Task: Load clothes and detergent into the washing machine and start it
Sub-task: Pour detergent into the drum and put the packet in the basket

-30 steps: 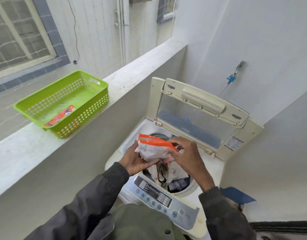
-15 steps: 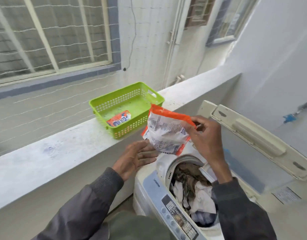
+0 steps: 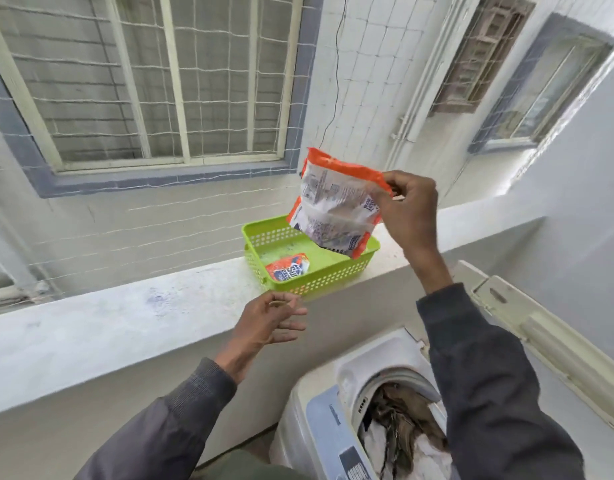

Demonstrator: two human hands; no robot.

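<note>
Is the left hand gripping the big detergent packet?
No, only the right hand pinches the detergent packet; the left hand is apart, below it.

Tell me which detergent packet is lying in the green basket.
The small orange packet, flat on the floor of the green basket. The larger packet hangs in the air, pinched at its top by the right hand.

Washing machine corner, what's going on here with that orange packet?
A person's right hand pinches an orange-and-white plastic detergent pouch by its top corner, above a green perforated plastic basket on the concrete ledge. The left hand hovers open below, fingers relaxed. The white top-load washing machine stands open with clothes inside; a small orange sachet lies in the basket.
</note>
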